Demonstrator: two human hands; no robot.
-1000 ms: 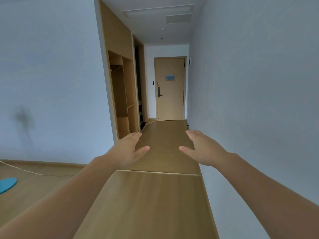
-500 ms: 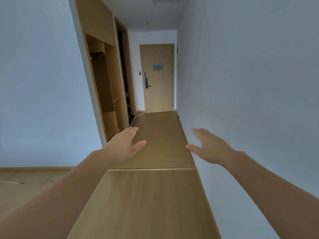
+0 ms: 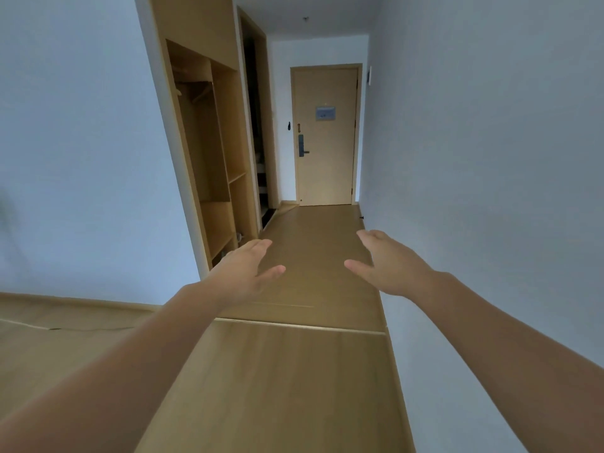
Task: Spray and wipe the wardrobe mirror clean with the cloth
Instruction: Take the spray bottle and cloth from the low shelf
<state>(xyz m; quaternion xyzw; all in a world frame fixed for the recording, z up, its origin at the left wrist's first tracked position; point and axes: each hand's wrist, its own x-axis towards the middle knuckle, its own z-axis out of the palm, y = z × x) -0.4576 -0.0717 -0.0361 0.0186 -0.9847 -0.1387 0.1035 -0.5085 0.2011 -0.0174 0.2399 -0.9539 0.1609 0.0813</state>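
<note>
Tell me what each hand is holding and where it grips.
Nothing is held: the left hand and the right hand are both open and empty.

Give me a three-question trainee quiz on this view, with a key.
1. True or false: the left hand holds a cloth.
2. The open wardrobe stands: A) on the person's left B) on the person's right C) straight ahead at the far end.
3. Fill in: the right hand is open, fingers straight, and holds ____.
Key: 1 false; 2 A; 3 nothing.
</note>
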